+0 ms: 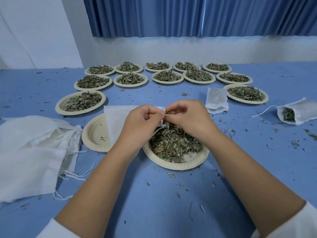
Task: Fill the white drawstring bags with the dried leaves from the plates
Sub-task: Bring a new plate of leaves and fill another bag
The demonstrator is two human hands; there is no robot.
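Observation:
My left hand point(140, 121) pinches the open rim of a white drawstring bag point(116, 121), whose body lies flat to the left over an empty plate point(93, 134). My right hand point(187, 117) pinches dried leaves at the bag's mouth. Both hands hover over a cream plate point(197, 160) heaped with dried leaves point(173, 143). The bag's string hangs down under my left hand.
Several leaf-filled plates point(80, 102) ring the far side of the blue table point(154, 194). A pile of empty white bags point(34, 148) lies at left. A filled bag point(296, 112) lies at right, another bag point(217, 100) behind my right hand. Leaf crumbs are scattered about.

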